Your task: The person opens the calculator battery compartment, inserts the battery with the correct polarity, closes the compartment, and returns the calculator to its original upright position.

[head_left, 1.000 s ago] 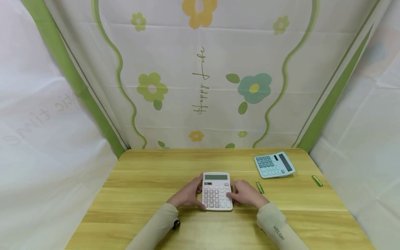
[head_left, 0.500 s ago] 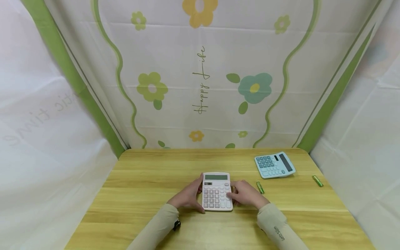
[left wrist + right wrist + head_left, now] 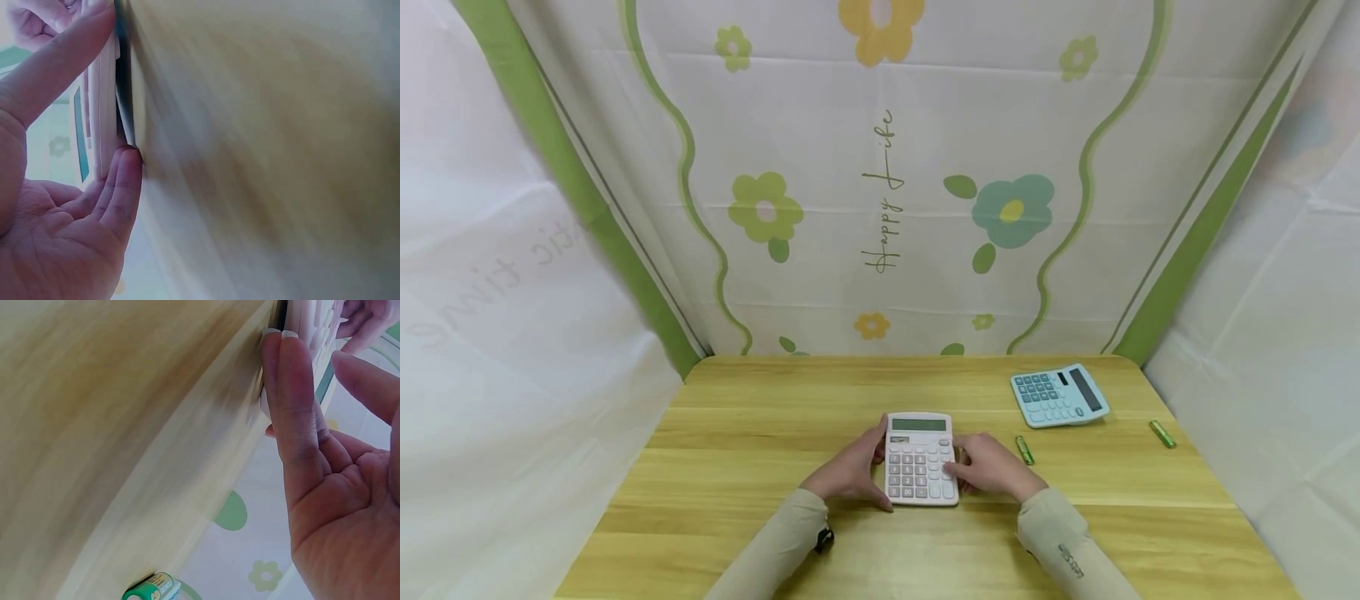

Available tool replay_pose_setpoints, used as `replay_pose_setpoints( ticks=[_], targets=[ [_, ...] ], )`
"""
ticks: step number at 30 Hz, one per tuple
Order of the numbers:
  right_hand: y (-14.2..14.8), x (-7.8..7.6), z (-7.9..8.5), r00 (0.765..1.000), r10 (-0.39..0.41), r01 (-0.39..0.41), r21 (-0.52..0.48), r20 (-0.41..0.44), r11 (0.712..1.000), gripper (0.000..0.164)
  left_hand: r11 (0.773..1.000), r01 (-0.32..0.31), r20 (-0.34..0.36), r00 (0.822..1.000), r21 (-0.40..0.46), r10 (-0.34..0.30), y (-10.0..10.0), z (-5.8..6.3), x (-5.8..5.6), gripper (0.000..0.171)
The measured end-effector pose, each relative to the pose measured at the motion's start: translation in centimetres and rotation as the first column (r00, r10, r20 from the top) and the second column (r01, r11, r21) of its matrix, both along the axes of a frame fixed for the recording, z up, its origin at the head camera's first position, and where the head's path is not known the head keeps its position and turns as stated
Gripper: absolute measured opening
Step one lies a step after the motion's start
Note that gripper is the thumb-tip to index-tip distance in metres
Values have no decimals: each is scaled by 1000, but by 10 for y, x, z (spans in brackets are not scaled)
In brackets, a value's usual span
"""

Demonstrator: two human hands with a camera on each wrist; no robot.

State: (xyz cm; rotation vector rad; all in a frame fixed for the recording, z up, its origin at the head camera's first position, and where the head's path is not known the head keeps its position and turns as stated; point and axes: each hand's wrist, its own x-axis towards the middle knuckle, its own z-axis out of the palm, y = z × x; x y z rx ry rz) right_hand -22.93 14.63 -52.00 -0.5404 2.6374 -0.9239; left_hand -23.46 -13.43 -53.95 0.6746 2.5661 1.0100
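A pale pink-white calculator [image 3: 917, 460] lies face up near the middle of the table, its display toward the far side. My left hand [image 3: 853, 468] grips it along the left side, thumb at the near corner and fingers by the upper edge. In the left wrist view, the calculator's edge [image 3: 103, 125] sits between thumb and fingertips, just over the wood. My right hand [image 3: 994, 465] holds the right side, its thumb over the keys and its fingertips [image 3: 289, 347] at the lower edge. The calculator's underside is hidden in the head view.
A light blue calculator [image 3: 1058, 396] lies turned sideways at the back right. One green battery [image 3: 1024, 450] is beside my right hand; another green battery [image 3: 1162, 433] lies near the right edge of the wooden table [image 3: 760, 392]. Printed white cloth [image 3: 820, 125] hangs around the back and sides.
My left thumb has slid slightly off the calculator's near corner since the oldest frame. Otherwise both hands and the calculator stay in place.
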Motion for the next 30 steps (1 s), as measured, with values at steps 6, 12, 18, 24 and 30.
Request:
replay_pose_setpoints(
  ticks=[6,12,18,24,30],
  targets=[
    [0,0,-4,1000,-7,7,-9,6,1000,36,1000,7,-12,1000,-12,-7,-3,1,-1,150],
    [0,0,-4,1000,1,-1,-19,2,1000,33,1000,5,-18,1000,-18,-6,-3,3,0,151],
    [2,-1,-4,1000,9,-9,-29,15,1000,32,1000,1,-4,1000,-1,-1,-2,6,3,149],
    [7,-2,-6,1000,19,-18,-41,25,999,40,1000,-3,2,1000,28,3,2,9,5,148],
    [7,-3,-6,999,28,-26,-50,24,998,41,999,-11,1,1000,47,10,3,14,8,147]
  ],
)
